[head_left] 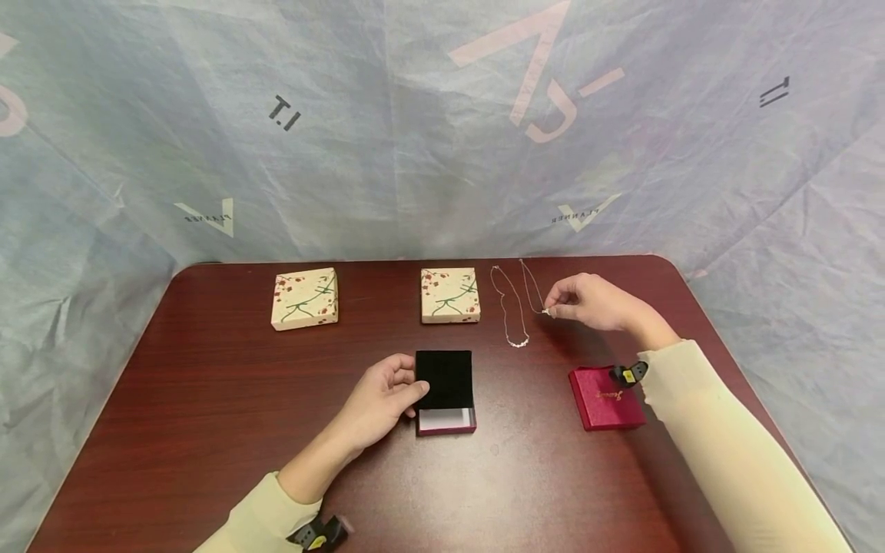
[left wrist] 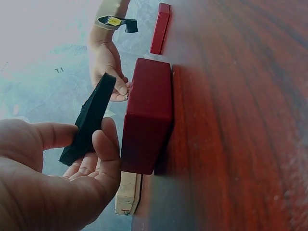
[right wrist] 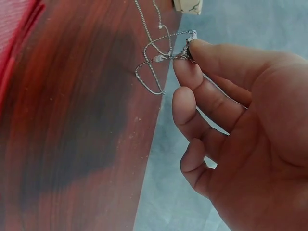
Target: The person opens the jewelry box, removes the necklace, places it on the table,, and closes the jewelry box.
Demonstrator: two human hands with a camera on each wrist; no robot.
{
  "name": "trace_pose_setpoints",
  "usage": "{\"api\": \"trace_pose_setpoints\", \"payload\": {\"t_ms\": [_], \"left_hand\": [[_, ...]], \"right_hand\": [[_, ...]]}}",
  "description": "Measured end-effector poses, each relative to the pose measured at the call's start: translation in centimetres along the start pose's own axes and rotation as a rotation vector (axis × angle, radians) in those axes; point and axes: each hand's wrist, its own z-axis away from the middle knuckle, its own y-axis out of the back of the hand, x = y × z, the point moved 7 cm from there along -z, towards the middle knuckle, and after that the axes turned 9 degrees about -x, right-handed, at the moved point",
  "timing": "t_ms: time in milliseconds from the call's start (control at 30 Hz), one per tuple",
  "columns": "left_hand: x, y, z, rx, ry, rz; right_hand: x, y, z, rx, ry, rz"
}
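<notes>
My left hand (head_left: pixel 382 399) pinches a black foam pad (head_left: pixel 444 379) between thumb and fingers. In the left wrist view the pad (left wrist: pixel 90 120) is tilted, just beside a red box base (left wrist: pixel 148 96). The head view shows the pad above that base (head_left: pixel 446 422), with the white inside visible at the near end. At the right, my right hand (head_left: pixel 593 301) pinches a silver necklace (head_left: pixel 531 286) by its pendant. In the right wrist view the pendant (right wrist: pixel 190 42) sits between thumb and index finger, its chain trailing on the table. A second necklace (head_left: pixel 517 342) lies to its left.
A red lid (head_left: pixel 608 403) with gold lettering lies below my right wrist. Two cream floral boxes stand at the back, one on the left (head_left: pixel 304 299) and one in the middle (head_left: pixel 450 296). A grey cloth (head_left: pixel 387 138) hangs behind the dark red table (head_left: pixel 207 430).
</notes>
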Motion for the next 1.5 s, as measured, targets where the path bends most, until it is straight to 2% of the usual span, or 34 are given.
{"api": "trace_pose_setpoints", "payload": {"t_ms": [200, 600, 1033, 1267, 1500], "left_hand": [[0.0, 0.1, 0.0, 0.002, 0.004, 0.0], [0.0, 0.1, 0.0, 0.004, 0.004, 0.001], [0.0, 0.1, 0.0, 0.007, 0.006, 0.003], [0.0, 0.0, 0.1, 0.008, 0.009, 0.007], [0.1, 0.0, 0.1, 0.005, 0.0, 0.008]], "right_hand": [[0.0, -0.8, 0.0, -0.033, 0.011, -0.03], [-0.6, -2.4, 0.1, -0.11, 0.043, -0.022], [-0.3, -3.5, -0.1, -0.129, 0.044, 0.011], [-0.1, -4.2, -0.1, -0.147, 0.025, -0.014], [-0.2, -4.3, -0.3, -0.13, 0.03, -0.005]]}}
